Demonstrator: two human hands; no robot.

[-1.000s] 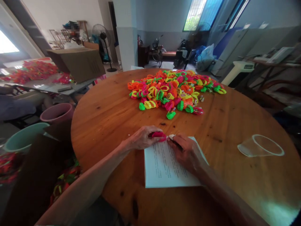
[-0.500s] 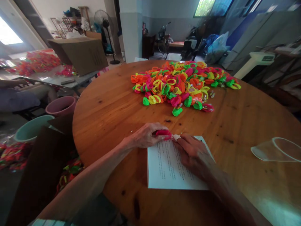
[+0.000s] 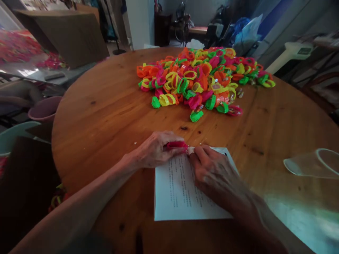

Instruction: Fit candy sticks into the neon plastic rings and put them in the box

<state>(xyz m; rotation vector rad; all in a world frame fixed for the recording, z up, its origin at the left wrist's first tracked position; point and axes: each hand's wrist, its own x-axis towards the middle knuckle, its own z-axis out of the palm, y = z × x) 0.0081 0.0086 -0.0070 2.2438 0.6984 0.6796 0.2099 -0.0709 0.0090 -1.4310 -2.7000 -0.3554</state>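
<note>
A bright pink plastic band point(image 3: 177, 144) is pinched between the thumb and fingers of my left hand point(image 3: 152, 151), above the far edge of a printed paper sheet point(image 3: 169, 206). At the band's right end, the closed fingers of my right hand point(image 3: 213, 169) meet a small whitish piece point(image 3: 190, 150); whether it is a separate part or a wrapping on a finger I cannot make out. My right hand rests over the paper, partly covering its text. Beyond both hands lies a large heap of neon wristbands point(image 3: 196, 84) in pink, orange, yellow and green.
On the right of the round wooden table point(image 3: 106, 116) a clear plastic cup point(image 3: 302, 167) lies on its side. Left of the table stand a pink tub point(image 3: 43, 109) and a green tub point(image 3: 16, 135). A cardboard box point(image 3: 76, 38) sits on another table at the back left.
The view has tilted down and shifted slightly, so the table fills more of it. Both hands keep their hold, with the pink band still in the left hand.
</note>
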